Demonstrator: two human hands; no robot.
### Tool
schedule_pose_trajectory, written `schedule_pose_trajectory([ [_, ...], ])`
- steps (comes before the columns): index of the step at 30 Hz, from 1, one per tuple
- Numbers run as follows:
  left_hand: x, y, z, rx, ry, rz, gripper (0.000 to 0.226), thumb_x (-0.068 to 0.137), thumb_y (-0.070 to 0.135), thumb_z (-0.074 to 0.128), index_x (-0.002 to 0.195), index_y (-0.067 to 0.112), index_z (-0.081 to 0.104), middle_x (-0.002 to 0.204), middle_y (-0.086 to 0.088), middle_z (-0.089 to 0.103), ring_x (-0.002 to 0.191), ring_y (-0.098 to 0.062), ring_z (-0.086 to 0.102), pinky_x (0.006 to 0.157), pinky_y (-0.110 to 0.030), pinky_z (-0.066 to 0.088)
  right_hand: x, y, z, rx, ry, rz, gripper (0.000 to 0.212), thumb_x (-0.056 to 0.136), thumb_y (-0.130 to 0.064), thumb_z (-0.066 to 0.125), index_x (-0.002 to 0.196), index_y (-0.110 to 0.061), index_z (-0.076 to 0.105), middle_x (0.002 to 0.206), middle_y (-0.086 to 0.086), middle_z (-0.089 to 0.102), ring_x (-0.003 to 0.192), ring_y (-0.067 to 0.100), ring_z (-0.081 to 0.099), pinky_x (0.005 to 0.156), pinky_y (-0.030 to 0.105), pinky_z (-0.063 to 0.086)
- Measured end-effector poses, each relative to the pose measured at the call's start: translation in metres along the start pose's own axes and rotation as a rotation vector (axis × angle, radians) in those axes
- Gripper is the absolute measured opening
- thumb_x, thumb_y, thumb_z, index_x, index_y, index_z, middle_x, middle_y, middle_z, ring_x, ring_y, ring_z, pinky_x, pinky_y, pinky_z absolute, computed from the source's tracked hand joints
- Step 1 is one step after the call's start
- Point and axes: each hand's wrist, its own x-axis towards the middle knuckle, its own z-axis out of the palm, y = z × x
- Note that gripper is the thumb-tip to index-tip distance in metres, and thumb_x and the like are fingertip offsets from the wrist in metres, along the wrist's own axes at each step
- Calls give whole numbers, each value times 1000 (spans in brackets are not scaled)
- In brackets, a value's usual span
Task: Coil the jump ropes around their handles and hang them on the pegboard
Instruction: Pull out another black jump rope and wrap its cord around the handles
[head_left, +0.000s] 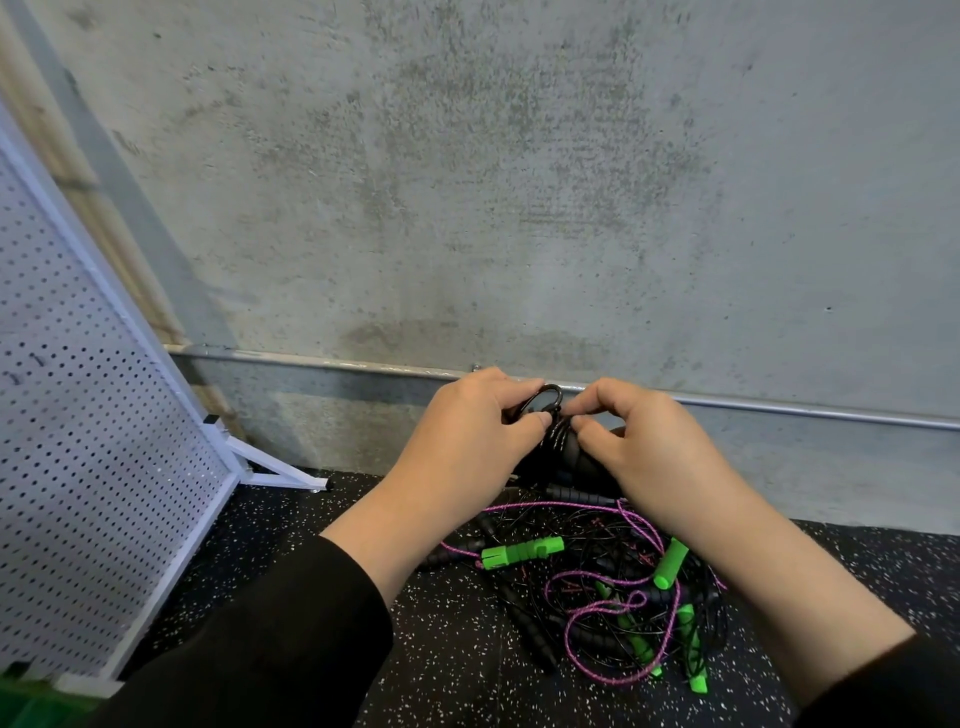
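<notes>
Head view: a black jump rope (558, 447) held up between both hands, above the tangled pile of ropes (597, 582) on the speckled floor (441, 675). Lifted clear of the heap, probably to keep the cord being wound from snagging in the loose purple and black cords and green handles below. Left hand (467, 431) curled round the black handles, thumb pressed on the wraps, a small loop of cord (549, 400) standing up beside its fingertips. Right hand (654, 457) likewise clamped on the bundle, fingers bent in tight at the loop, perhaps tucking the cord's end, though too dark to tell for sure. Hands close together, almost touching over the coil. Pegboard (104, 467) standing well apart at the left, leaning on its white frame; nothing of this rope hung there yet.
</notes>
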Motion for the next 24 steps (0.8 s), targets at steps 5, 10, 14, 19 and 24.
schedule_pose_trajectory([
  [5,1,1,0,0,-45,-20,26,96,29,66,119,22,75,96,1,65,94,-14,58,89,-31,43,-1,1,1,-83,39,-48,8,98,-25,60,92,-28,61,43,-12,48,43,5,43,44,22,30],
  [10,1,5,2,-120,-13,-87,11,90,18,67,93,13,78,87,-14,69,81,-21,59,77,-40,46,-8,-10,0,-134,74,-123,6,101,-20,57,99,-23,62,57,-11,42,58,-14,47,53,10,36],
  [14,1,8,0,-261,-17,-196,24,86,13,70,73,31,80,88,-16,72,71,-10,55,67,-29,40,-11,-13,6,-180,89,-198,6,101,-16,56,102,-20,61,77,-19,46,79,-20,46,70,2,34],
  [19,2,9,-4,-275,5,-253,27,86,16,73,76,41,79,80,-6,76,69,-10,60,64,-26,44,-15,-9,16,-160,153,-226,8,103,-18,52,100,-21,58,82,-17,47,85,-13,47,68,11,35],
  [24,6,9,-7,210,-100,-52,19,96,30,63,93,18,78,80,-6,61,83,-24,58,76,-42,45,-16,-7,19,-121,224,-228,8,102,-16,54,98,-20,59,78,-16,50,86,-10,49,69,9,38],
])
